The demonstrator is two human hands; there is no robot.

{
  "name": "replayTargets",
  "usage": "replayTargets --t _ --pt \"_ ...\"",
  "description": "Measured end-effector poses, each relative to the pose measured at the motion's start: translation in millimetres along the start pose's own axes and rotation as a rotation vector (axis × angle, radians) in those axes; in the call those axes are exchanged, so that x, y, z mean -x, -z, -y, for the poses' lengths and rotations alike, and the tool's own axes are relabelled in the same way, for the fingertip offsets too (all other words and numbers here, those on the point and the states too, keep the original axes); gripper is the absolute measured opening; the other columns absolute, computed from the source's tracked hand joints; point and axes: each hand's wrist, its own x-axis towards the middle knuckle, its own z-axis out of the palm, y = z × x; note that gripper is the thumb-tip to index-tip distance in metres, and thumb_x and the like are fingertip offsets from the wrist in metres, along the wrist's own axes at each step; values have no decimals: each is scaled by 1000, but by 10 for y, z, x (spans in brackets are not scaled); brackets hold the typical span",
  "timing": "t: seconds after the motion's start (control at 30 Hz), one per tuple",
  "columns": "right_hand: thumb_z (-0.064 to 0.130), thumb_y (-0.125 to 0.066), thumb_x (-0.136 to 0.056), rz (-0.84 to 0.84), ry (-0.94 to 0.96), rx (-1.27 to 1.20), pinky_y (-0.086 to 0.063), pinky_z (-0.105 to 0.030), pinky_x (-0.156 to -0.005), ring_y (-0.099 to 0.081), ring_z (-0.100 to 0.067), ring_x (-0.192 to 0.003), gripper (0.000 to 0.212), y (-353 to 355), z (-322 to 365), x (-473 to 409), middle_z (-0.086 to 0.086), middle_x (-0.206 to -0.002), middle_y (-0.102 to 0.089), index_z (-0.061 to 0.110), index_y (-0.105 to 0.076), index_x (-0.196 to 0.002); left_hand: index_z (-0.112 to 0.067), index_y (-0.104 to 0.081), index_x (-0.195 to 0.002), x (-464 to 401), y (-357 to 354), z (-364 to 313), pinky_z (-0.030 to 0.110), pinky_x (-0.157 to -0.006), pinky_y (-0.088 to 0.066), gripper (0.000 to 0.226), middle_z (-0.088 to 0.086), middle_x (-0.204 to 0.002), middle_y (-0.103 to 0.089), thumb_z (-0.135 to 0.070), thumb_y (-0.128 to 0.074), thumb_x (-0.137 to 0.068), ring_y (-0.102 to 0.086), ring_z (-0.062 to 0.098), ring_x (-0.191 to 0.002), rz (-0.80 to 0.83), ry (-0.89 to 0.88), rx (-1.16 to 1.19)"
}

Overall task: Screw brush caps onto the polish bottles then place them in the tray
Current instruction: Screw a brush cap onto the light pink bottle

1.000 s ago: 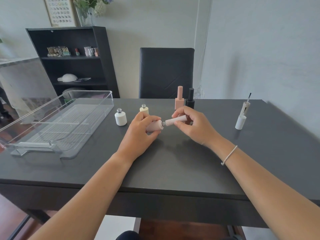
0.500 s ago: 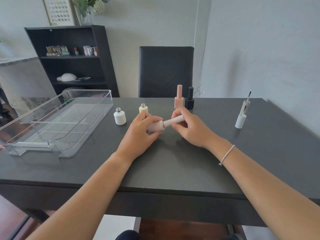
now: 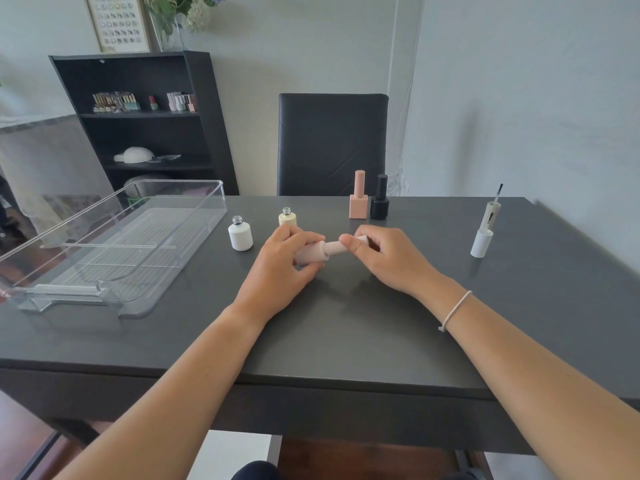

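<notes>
Hands meet mid-table: left hand [image 3: 280, 268] wraps pink bottle [image 3: 311, 255], held sideways just above the table [image 3: 346, 334]; right hand [image 3: 384, 254] pinches ribbed brush cap [image 3: 337, 247] seated on its neck. Uncapped white bottle [image 3: 240, 234] and cream bottle [image 3: 287, 217] stand behind, clear tray [image 3: 145, 299] left, holding no bottles.

Five polish bottles sit at the dark table [image 3: 346, 327]: two uncapped, a white bottle [image 3: 240, 235] and a cream bottle [image 3: 287, 218]; two capped behind them, a peach bottle [image 3: 358, 200] and a black bottle [image 3: 380, 199]; one pink bottle [image 3: 311, 255] held. Two loose brush caps [image 3: 485, 230] stand right. One clear tray [image 3: 114, 244] sits left.
</notes>
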Motion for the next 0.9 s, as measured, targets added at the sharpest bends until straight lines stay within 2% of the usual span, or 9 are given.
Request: replayTargets --t 0.07,0.17,0.3,0.33,0.43,0.57,0.7,0.83,0.9 --pt "50 -46 -88 -9 4 -6 -33 -28 -54 -37 -9 -49 46 12 0 8 3 -55 -43 5 -52 -78 -16 -64 -107 -3 1 5 4 -72 -36 31 0 -94 -51 -11 -70 -77 -49 10 -86 -1 0 -3" --pt "32 -54 -89 -6 51 -12 -34 -22 -53 -39 -7 -53 16 19 -1 15 5 -62 -46 16 -52 -86 -17 -64 -108 -8 -1 13 5 -73 -37 32 -1 -95 -51 -11 -70 -77 -48 9 -86 -5 5 -5" --pt "44 -46 -91 -23 -9 -31 -32 -30 -53 -36 -11 -49 46 15 13 -3 1 -53 -42 2 -57 -75 -17 -64 -107 -9 -2 21 5 -73 -36 32 -1 -93 -50 -9 -70 -77 -47 9 -85 2 0 -13" --pt "46 -45 -91 -16 -8 -36 -32 -28 -53 -35 -9 -49 47 20 20 3 2 -53 -41 3 -57 -76 -17 -64 -107 -8 -1 26 5 -73 -36 32 -1 -93 -50 -9 -70 -77 -47 10 -85 2 0 -13" --pt "34 -53 -89 11 36 -17 -32 -19 -52 -38 -7 -52 22 12 32 19 3 -62 -47 12 -55 -84 -18 -64 -107 -3 4 41 6 -73 -37 33 -1 -95 -51 -10 -70 -76 -48 10 -86 -5 0 -21" --pt "42 -47 -91 -12 0 -5 -32 -29 -53 -37 -13 -50 44 28 37 16 0 -54 -43 2 -55 -73 -17 -64 -107 -16 -7 29 5 -72 -36 33 -2 -94 -51 -9 -70 -76 -48 10 -84 -3 -11 -19" --pt "32 -54 -89 -19 29 -18 -32 -21 -53 -38 -10 -54 22 39 37 27 3 -62 -46 11 -55 -82 -17 -64 -107 -17 -9 36 6 -72 -37 32 -3 -93 -50 -9 -70 -76 -48 9 -85 -11 2 -13" --pt "41 -47 -91 -22 -8 -13 -33 -32 -55 -37 -15 -50 46 31 41 19 -2 -54 -43 1 -54 -70 -17 -65 -107 -12 -13 40 5 -73 -35 32 -3 -92 -50 -10 -70 -76 -47 9 -84 -1 -6 -22" --pt "42 -49 -90 -24 4 -19 -34 -30 -55 -38 -13 -52 40 37 44 27 0 -57 -45 6 -54 -74 -18 -65 -107 -14 -12 47 6 -73 -36 32 -2 -93 -50 -10 -70 -76 -48 9 -85 -4 4 -16"
